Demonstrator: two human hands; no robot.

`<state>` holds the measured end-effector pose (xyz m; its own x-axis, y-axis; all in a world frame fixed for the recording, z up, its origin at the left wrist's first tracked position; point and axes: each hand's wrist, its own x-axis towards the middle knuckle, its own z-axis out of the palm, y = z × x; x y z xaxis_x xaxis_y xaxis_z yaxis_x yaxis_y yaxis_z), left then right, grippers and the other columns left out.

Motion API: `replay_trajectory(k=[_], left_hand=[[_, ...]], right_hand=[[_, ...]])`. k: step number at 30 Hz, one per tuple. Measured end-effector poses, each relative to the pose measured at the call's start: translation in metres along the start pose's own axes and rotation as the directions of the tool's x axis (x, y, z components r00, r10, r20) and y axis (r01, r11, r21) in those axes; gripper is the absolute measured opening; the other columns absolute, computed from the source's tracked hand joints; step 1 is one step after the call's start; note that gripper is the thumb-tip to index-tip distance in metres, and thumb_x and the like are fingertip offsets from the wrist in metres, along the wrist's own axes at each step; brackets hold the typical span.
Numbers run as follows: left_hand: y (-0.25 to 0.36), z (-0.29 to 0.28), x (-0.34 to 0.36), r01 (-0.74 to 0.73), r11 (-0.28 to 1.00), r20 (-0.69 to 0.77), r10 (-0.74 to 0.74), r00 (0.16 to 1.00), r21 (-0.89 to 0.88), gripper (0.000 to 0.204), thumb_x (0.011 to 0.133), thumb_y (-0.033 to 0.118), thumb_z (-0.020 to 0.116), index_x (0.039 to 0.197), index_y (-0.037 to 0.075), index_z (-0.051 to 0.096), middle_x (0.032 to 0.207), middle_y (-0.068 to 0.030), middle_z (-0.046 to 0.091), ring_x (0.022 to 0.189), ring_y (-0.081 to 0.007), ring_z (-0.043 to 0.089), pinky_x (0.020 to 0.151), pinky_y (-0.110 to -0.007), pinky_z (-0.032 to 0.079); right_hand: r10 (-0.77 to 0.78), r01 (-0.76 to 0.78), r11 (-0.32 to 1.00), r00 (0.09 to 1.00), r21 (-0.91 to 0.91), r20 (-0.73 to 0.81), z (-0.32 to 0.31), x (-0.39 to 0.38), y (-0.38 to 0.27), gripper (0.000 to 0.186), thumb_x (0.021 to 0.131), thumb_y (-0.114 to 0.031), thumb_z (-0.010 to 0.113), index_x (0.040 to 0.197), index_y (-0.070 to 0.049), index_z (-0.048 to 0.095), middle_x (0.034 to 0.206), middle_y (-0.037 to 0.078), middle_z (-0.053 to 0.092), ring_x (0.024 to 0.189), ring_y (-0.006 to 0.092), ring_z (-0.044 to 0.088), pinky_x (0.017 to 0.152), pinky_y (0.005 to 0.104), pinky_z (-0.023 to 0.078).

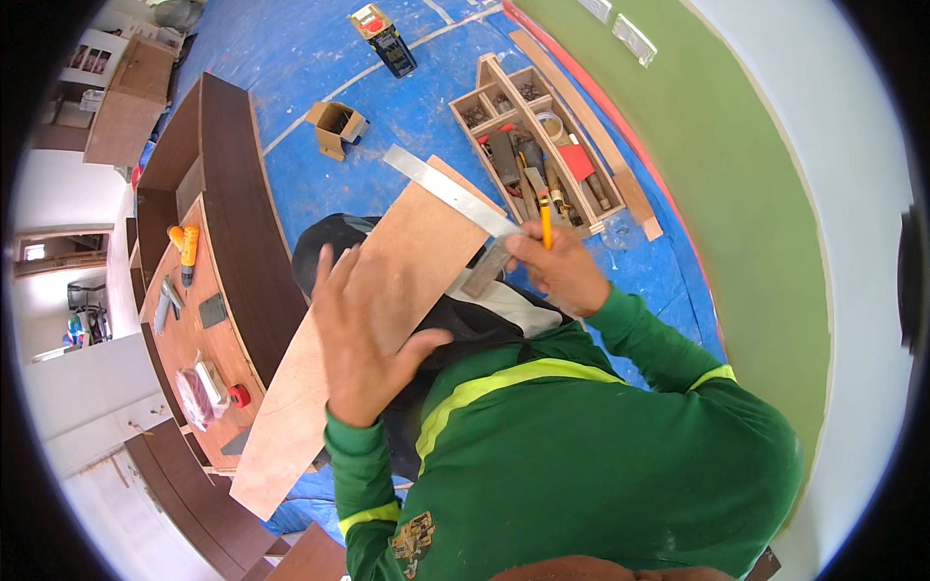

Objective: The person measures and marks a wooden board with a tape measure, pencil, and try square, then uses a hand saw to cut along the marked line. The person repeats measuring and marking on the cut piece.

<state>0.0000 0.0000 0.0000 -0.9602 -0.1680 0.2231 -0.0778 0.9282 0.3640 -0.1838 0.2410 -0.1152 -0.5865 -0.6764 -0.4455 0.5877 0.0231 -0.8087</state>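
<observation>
A long, light wooden board (pixel 417 242) lies slanted across my lap. Over its middle is my left hand (pixel 363 334), fingers spread and thumb out, slightly blurred; whether the palm presses on the wood I cannot tell. My right hand (pixel 567 271) is closed around the corner of a try square (pixel 453 197). The square's metal blade lies across the board near its far end, and its stock (pixel 486 269) points back toward me beside the board's right edge. A yellow pencil (pixel 545 221) stands up between the fingers of the same hand.
Ahead to the right sits a wooden toolbox (pixel 526 121) with hand tools, tape and screws. An opened carton (pixel 336 128) and a black can (pixel 387 44) stand on blue sheeting (pixel 291 58). At left, a brown cabinet (pixel 242 223) bears a yellow drill (pixel 184 252).
</observation>
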Motion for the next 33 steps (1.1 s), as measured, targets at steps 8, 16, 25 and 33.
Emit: replay_trajectory(k=[8,16,25,33], left_hand=[[0.007,0.063,0.071,0.004,0.973,0.139,-0.037,0.99,0.231,0.144,0.066,0.085,0.094,0.174,0.004,0.044,0.176,-0.0377,0.038,0.167,-0.0653,0.027,0.132,-0.078,0.022],[0.01,0.073,0.072,-0.023,0.96,0.161,-0.024,0.987,0.28,0.146,0.063,0.078,0.098,0.176,0.005,0.041,0.177,-0.04,0.034,0.167,-0.0632,0.027,0.13,-0.081,0.023],[0.009,0.082,0.07,-0.026,0.969,0.077,0.007,0.997,0.246,0.124,0.065,0.056,0.1,0.17,0.01,0.053,0.172,-0.0361,0.041,0.154,-0.0542,0.044,0.119,-0.071,0.036],[0.006,0.085,0.067,-0.041,0.962,0.048,0.029,0.998,0.272,0.12,0.066,0.061,0.099,0.168,0.014,0.056,0.172,-0.0348,0.043,0.154,-0.0532,0.045,0.117,-0.07,0.038]], right_hand=[[0.013,-0.004,0.994,0.996,0.11,-0.087,0.014,0.01,0.011,0.026,0.109,-0.03,0.08,0.103,-0.006,0.07,0.089,0.005,0.074,0.051,0.0031,0.048,0.048,0.0239,0.038],[-0.012,0.021,0.997,0.992,0.074,-0.127,0.015,0.013,0.017,0.026,0.11,-0.031,0.079,0.105,-0.006,0.073,0.09,0.004,0.074,0.052,0.0036,0.049,0.048,0.0244,0.039],[0.032,-0.041,0.99,0.997,-0.136,-0.069,-0.007,0.018,0.003,0.032,0.112,-0.038,0.076,0.108,-0.006,0.076,0.092,0.002,0.076,0.056,0.005,0.051,0.05,0.0249,0.04],[-0.151,0.141,0.987,0.977,-0.074,-0.153,-0.043,0.03,-0.029,0.052,0.12,-0.046,0.06,0.108,0.0,0.082,0.095,0.005,0.076,0.067,0.01,0.059,0.06,0.0295,0.048]])
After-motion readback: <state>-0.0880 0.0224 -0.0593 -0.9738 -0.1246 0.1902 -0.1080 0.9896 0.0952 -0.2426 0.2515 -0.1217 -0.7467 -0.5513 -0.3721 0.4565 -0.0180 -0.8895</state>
